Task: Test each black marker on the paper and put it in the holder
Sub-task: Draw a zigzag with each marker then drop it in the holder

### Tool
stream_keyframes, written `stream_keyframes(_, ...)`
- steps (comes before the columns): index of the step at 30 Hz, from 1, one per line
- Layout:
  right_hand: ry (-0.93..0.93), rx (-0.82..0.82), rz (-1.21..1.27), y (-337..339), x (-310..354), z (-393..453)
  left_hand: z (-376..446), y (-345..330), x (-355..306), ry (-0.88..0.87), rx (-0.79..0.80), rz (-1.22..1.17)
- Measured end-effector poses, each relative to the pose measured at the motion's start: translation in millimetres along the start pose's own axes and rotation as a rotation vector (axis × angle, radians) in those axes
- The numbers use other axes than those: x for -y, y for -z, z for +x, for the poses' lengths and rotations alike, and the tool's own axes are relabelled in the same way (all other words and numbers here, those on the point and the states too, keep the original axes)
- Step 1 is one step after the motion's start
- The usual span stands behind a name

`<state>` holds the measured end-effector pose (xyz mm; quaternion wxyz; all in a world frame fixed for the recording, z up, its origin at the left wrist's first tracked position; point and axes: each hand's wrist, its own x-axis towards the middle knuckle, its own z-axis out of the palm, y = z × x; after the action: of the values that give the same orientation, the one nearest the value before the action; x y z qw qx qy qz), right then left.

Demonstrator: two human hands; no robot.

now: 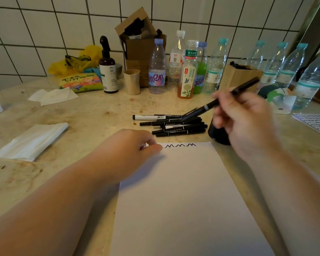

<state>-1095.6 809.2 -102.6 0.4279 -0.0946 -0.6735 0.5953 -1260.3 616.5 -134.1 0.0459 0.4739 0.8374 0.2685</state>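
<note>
Nearest the camera lies the white sheet of paper [183,200], reaching from the near edge of the beige stone tabletop [81,117] toward its middle, with one black zigzag line [180,145] drawn along its far edge. The left hand [129,150] rests on the sheet's far left corner, its fingers [151,147] curled loosely under with the thumb tip touching the paper just beside the start of the zigzag; it holds nothing.

The right hand [246,124] hovers above the tabletop past the sheet's far right corner, its fingers pinching a black marker with a grey band [220,101] near the middle of the barrel. That marker is tilted, its lower end pointing left and down over the pile of black markers [174,124], its upper end rising to the right. The hand is blurred, so the exact finger placement is unclear.

Those loose markers, one of them white-barrelled [148,117], lie side by side just beyond the paper's far edge. To their right, partly hidden behind the right hand, stands the black mesh holder [218,133], just off the sheet's far right corner.

Along the far edge, against the white tiled wall [44,24], stand clear plastic bottles [156,69], a brown spray bottle [108,71], a beige cup [132,81] and an open cardboard box [139,39]. Folded white tissue [31,141] lies toward the left edge.
</note>
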Motion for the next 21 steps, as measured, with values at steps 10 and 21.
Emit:
stream_keyframes(10, 0.313, -0.617, -0.497, 29.6, 1.7, 23.6, 1.4, -4.8, 2.4, 0.000, -0.014, 0.107)
stream_keyframes(21, 0.265, -0.516, -0.610, 24.9, -1.1, 17.7, -1.1, -6.6, 2.8, -0.016, -0.004, 0.119)
